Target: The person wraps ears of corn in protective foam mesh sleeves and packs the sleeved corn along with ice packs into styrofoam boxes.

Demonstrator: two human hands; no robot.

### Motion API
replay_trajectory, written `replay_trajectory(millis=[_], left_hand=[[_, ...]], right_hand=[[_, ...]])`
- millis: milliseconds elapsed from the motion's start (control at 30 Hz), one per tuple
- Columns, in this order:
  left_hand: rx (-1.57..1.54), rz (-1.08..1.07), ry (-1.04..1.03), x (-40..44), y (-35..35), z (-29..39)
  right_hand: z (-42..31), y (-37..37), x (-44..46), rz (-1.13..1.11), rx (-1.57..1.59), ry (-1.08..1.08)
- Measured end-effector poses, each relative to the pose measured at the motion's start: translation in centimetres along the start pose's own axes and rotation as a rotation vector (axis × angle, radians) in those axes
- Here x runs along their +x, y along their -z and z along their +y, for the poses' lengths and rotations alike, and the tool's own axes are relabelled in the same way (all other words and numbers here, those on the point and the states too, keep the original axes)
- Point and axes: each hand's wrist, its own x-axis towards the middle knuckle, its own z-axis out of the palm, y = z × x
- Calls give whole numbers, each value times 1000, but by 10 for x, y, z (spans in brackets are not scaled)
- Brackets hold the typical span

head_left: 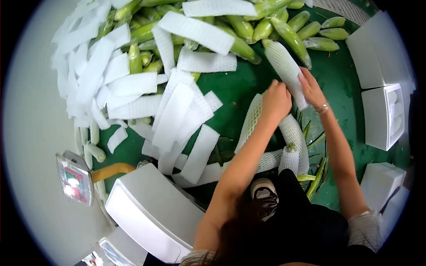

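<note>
A white foam net sleeve [288, 71] covers an ear of corn, whose green tip [267, 43] pokes out at the upper end. My right hand [312, 90] is closed round the lower right side of this sleeved ear. On its lower left side, the curled fingers of my left hand [277, 102] pinch at the sleeve's edge; the fingertips are partly hidden. Below my hands, more sleeved ears [296, 142] lie on the green floor, close to my shoe [264, 195]. One stands with its stem end [290, 148] toward me.
Green ears of corn [288, 37] in clear film are piled at the back. Flat white foam sleeves [177, 111] lie heaped at left. White foam boxes [384, 115] line the right; another [151, 208] stands front left beside a scale display [75, 179]. Loose green leaves [317, 179] lie near my right arm.
</note>
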Motion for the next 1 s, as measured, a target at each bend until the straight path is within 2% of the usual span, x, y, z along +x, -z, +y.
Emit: replay_trajectory(millis=[67,100,133,167,200,233,267,300,333,367,400,433,467,500,533,567,600,633,667,733,800,867,900,933,1000], left_hand=[[-127,252,-80,-33,48,8],[-34,435,-73,-39,80,-3],[61,636,22,-42,103,-27],[238,725,154,-45,137,-51],[451,777,230,-46,166,-86],[556,737,406,-46,188,-103],[584,643,491,-47,204,-115],[611,553,572,-46,212,-121],[613,559,562,-45,214,-121],[616,588,476,-48,213,-119],[620,612,388,-52,211,-116],[610,714,328,-56,203,-101],[456,687,316,-62,194,-84],[303,661,309,-66,183,-72],[160,463,366,-67,172,-73],[17,263,423,-71,161,-81],[-23,105,303,-71,147,-94],[-76,29,347,-68,136,-108],[-80,33,337,-64,134,-129],[468,411,178,-62,136,-167],[345,548,436,-60,158,-165],[319,480,439,-59,171,-155],[299,417,426,-56,175,-148],[198,360,407,-54,176,-139],[-408,375,354,-45,168,-121]], right_hand=[[-3,10,-28,-182,-181,-155],[-3,11,-43,-191,-182,-155],[-4,9,-56,-244,-441,-173],[-6,7,-66,-295,-701,-189],[-15,4,-69,-305,-701,-184],[-32,0,-71,-286,-946,52],[-54,-5,-72,-257,-1182,294],[-86,-23,-59,-211,-920,353],[-106,-51,-44,-203,-700,419],[-123,-82,-27,-196,-476,478],[-127,-121,-4,-243,-410,517],[-130,-161,20,-222,-391,489],[-126,-201,50,-77,-374,605],[-129,-229,74,0,-523,650],[-132,-245,95,80,-673,693],[-132,-248,112,84,-660,688],[-130,-249,124,-198,-647,640],[-128,-248,131,-477,-635,591],[-128,-236,129,-425,-543,538],[-129,-192,98,-187,-405,597],[-129,-149,65,-61,-96,533],[-106,-131,47,-83,195,240],[-98,-133,40,-109,521,174],[-90,-140,34,-97,516,174],[-82,-169,24,-251,957,-188]])
